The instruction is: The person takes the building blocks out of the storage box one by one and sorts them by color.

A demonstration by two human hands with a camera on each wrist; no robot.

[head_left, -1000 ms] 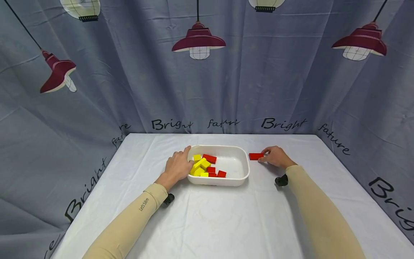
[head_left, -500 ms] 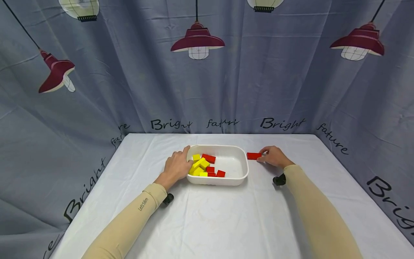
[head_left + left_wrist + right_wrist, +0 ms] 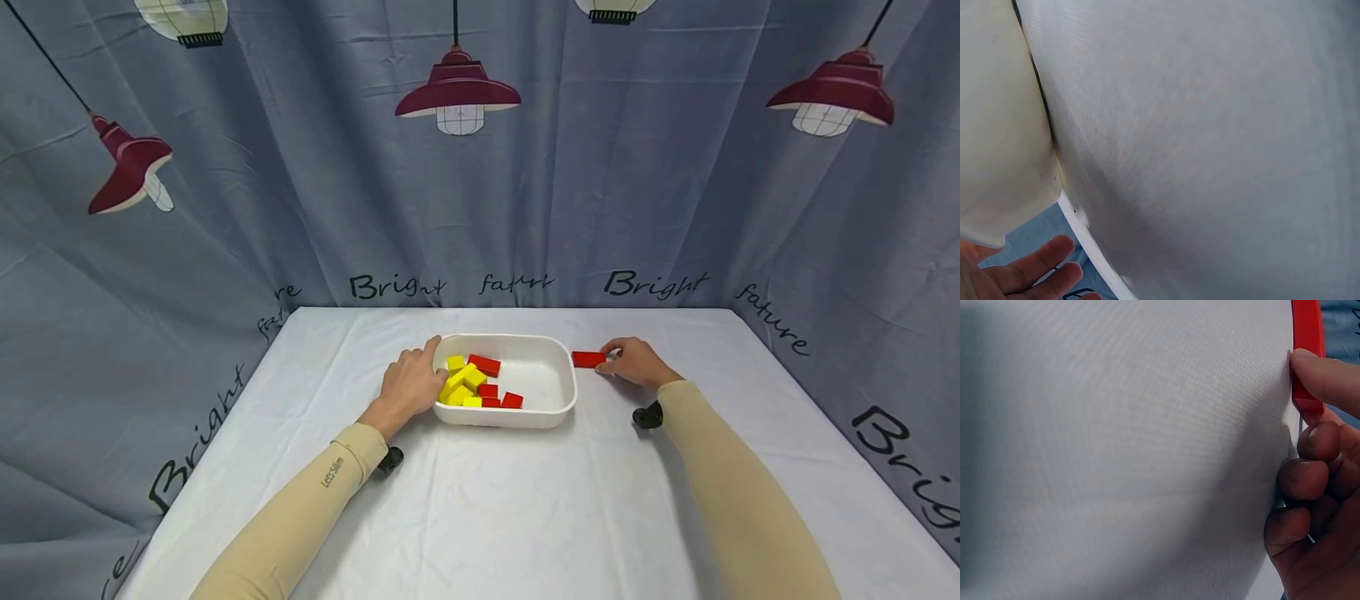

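Tub (image 3: 506,417), white, stands on white cloth (image 3: 506,508); yellow blocks (image 3: 476,379) and loose red blocks (image 3: 484,366) lie inside, mostly in its left half. Left hand (image 3: 408,385) touches the tub's left end, fingers set wide apart. Right hand (image 3: 637,363) pinches one end of a single red block (image 3: 588,359) between thumb and finger. That block is outside the tub, just beside its right end; contact with the cloth cannot be confirmed.
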